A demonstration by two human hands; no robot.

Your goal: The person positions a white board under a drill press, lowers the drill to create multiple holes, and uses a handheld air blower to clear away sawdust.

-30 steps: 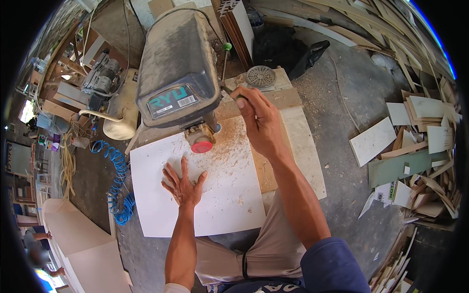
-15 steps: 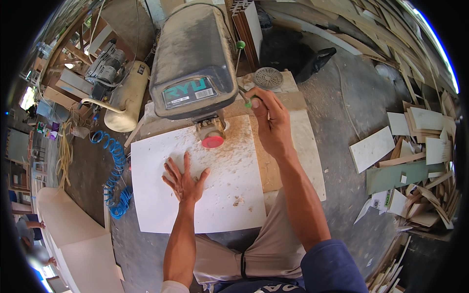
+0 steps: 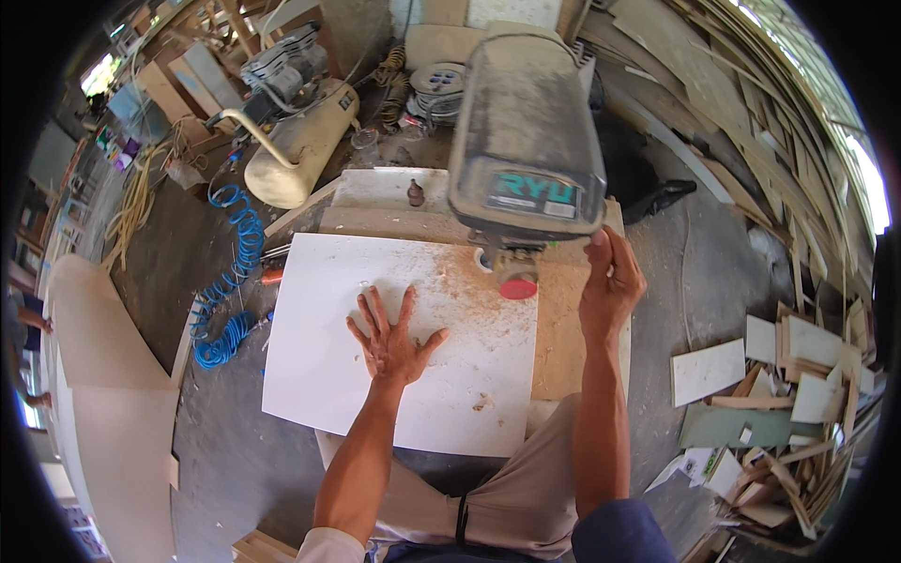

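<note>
My left hand (image 3: 392, 352) lies flat on a white board (image 3: 324, 375), fingers spread and nothing in them. The dusty grey head of a drill press (image 3: 530, 131) stands over the board's right part, with a red round piece (image 3: 517, 288) at its lower front. Beside the red piece, a round hole (image 3: 483, 259) shows in the board, with brown wood shavings (image 3: 441, 277) around it. My right hand (image 3: 612, 286) is raised at the right side of the press head, fingers curled around its feed handle. The handle itself is mostly hidden by fingers and head.
Under the board is a worn wooden worktable (image 3: 560, 361). At left lie a coiled blue air hose (image 3: 223, 347), a cream compressor tank (image 3: 305, 150) and a large pale panel (image 3: 117, 413). Wood offcuts (image 3: 798, 413) pile up at right. A small dark bottle (image 3: 415, 192) stands behind the board.
My view has shifted, so the press head appears farther right. My right hand has moved from the front of the handle to beside the head; my left hand stays flat on the board.
</note>
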